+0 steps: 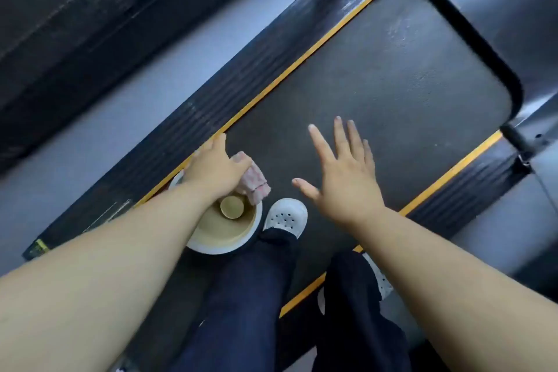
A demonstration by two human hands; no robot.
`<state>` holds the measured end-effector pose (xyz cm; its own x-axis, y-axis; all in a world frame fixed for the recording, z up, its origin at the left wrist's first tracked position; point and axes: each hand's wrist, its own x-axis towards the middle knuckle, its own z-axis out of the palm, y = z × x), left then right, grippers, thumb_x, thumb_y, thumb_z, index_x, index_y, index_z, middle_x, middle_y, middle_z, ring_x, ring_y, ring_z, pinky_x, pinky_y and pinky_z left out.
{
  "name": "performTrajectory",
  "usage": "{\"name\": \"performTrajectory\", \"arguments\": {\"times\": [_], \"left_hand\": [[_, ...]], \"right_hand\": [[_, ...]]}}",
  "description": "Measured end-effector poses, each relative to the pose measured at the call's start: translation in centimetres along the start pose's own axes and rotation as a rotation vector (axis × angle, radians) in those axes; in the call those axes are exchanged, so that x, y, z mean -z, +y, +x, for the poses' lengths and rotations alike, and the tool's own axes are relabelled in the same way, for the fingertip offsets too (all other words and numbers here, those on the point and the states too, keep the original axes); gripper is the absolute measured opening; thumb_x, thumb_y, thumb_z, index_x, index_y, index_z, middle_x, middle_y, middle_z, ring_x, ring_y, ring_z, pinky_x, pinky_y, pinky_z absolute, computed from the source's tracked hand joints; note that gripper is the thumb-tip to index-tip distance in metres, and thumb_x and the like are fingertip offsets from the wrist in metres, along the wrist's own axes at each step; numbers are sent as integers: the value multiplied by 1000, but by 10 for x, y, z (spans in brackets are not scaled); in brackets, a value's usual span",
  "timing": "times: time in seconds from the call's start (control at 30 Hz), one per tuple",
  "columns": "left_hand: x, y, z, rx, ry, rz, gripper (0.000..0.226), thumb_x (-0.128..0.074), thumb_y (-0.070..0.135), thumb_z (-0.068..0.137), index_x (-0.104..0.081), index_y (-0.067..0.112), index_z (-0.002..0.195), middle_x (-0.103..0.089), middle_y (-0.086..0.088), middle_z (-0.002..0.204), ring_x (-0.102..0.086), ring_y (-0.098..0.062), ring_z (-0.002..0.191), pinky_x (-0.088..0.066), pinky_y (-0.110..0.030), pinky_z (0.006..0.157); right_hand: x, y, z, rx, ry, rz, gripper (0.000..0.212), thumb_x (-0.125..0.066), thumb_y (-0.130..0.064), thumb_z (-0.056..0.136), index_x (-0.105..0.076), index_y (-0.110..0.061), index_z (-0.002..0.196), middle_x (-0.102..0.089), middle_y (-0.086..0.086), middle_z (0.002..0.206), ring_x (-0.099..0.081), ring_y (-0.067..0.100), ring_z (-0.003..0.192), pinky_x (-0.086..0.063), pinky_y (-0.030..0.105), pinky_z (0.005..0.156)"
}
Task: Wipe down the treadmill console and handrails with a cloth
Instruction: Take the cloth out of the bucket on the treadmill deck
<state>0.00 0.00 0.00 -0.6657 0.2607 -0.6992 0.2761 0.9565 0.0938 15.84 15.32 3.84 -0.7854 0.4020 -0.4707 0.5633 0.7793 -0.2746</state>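
Pink-and-white folded fabric cloth (256, 182): gripped in the left hand (216, 169), fingers curled over its top, thumb side towards the yellow edge stripe (302, 60). The cloth hangs directly under that hand, above the far rim of a round white bowl with a tan interior (220, 251). A small tan cup (232, 207) sits inside the bowl, just below the left wrist. Whether the bowl holds liquid cannot be determined. Judgement: the cloth is held over the bowl either for wetting or to let drips fall there, not on the belt.

Right hand (347, 178): fully open, fingers spread and straight, holding nothing. It hovers over the dark textured treadmill belt (392, 84), well apart from the cloth, probably for balance while the person bends.

Footwear: a white perforated shoe (285, 217) stands on the belt between the two hands, touching or just beside the bowl.

Beyond the right hand, a black rounded frame bar (483, 48) curves across the belt. The console is not in view.

Judgement: wiping has not started; the cloth must be carried up to the console and handrails. Risk: the bowl stands near the foot and could be knocked.
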Motion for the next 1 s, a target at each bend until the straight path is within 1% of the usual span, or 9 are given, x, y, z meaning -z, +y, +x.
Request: {"name": "performTrajectory", "arguments": {"times": [0.13,0.3,0.4,0.5,0.63,0.7,0.8,0.87,1.0], "left_hand": [[-43,-14,42,29,-166,58,55,-44,40,95,-38,14,143,-40,-10,146,-41,-30,131,-37,-43,102],[-65,-22,70,-64,-35,215,47,-50,36,93,-48,19,137,-50,-7,137,-41,-28,128,-43,-41,97],[-65,-27,71,-157,83,143,20,-56,29,92,-65,23,109,-60,0,112,-52,-22,106,-50,-37,84],[-52,-21,53,-286,33,63,8,-49,23,94,-56,24,98,-58,6,96,-52,-18,94,-46,-35,78],[-9,3,5,-430,-172,-116,9,-49,24,94,-51,31,89,-62,9,85,-59,-17,84,-48,-36,70],[26,30,-29,-502,-219,-218,10,-53,24,95,-54,33,90,-64,12,87,-60,-9,83,-50,-29,66],[89,85,-78,-633,-191,-303,7,-59,25,92,-58,32,92,-66,12,89,-61,-7,84,-50,-28,71],[135,124,-108,-695,-144,-319,7,-63,27,89,-59,30,94,-66,11,91,-61,-11,87,-47,-29,75],[241,202,-162,-713,-229,-339,42,-71,56,75,-61,34,109,-68,7,100,-63,-7,88,-45,-22,77]], "right_hand": [[-67,-4,17,7,-135,65,83,-41,-63,91,7,-34,152,5,11,161,6,26,148,-3,40,119],[-124,-15,33,25,-203,136,80,-40,-62,92,3,-31,152,-1,9,161,-1,26,148,-12,38,118],[-137,-23,35,19,-249,184,80,-42,-60,93,1,-30,153,-4,7,161,-2,26,148,-16,39,117],[-126,-25,27,-29,-266,238,81,-45,-58,92,-1,-28,153,-7,4,161,-5,25,148,-19,40,116],[-60,-18,-1,-93,-248,396,83,-55,-52,89,-6,-31,153,-14,-3,160,-11,22,147,-26,42,115],[-10,-14,-20,-134,-253,559,82,-62,-49,86,-15,-37,151,-32,-6,153,-26,17,141,-33,38,110],[79,-6,-47,-251,-229,958,48,-68,-30,85,-54,-29,131,-66,-10,109,-63,2,95,-50,19,84],[141,0,-68,-329,-136,1070,15,-66,-19,88,-71,-15,102,-68,-6,79,-60,4,66,-45,11,59],[265,10,-104,-428,99,1108,15,-60,-26,84,-61,-16,74,-58,-3,60,-47,16,61,-37,29,58]]}}
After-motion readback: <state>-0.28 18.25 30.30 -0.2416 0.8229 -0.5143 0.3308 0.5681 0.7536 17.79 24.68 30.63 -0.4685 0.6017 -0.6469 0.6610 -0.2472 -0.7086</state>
